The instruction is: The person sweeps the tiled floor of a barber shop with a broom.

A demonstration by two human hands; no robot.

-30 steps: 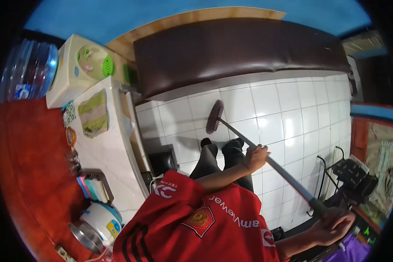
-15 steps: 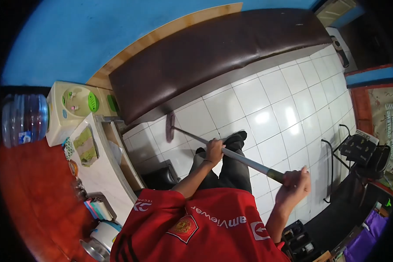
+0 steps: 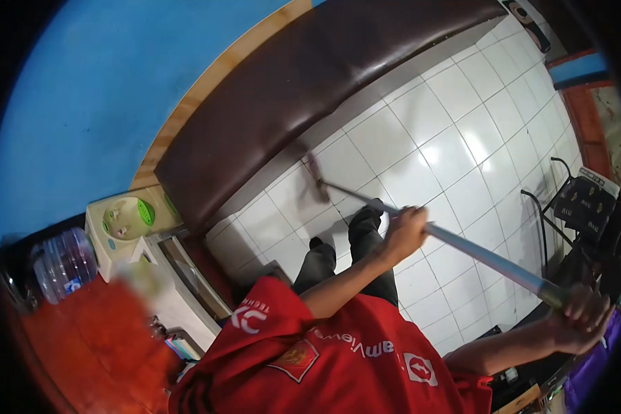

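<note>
A long-handled broom (image 3: pixel 490 261) with a grey-blue pole slants across the view. Its narrow maroon head (image 3: pixel 317 178) rests on the white tiled floor (image 3: pixel 366 155), close to the base of the brown bench; motion blurs the head a little. My left hand (image 3: pixel 406 236) is wrapped around the middle of the pole. Farther right, my right hand (image 3: pixel 581 321) grips the pole's upper end by the dark grip. My feet (image 3: pixel 367 215) stand on the tiles just below the pole.
A long brown padded bench (image 3: pixel 255 131) runs along the blue wall. At left are a cream water dispenser (image 3: pixel 110 241), a large water bottle (image 3: pixel 67 265) and a white-topped cabinet (image 3: pixel 176 300). A black metal-framed chair (image 3: pixel 555 221) with a dark box (image 3: pixel 585 203) stands at right.
Both hands have shifted to the right with the broom, and its head has moved right and slightly up along the bench. The camera view has also turned.
</note>
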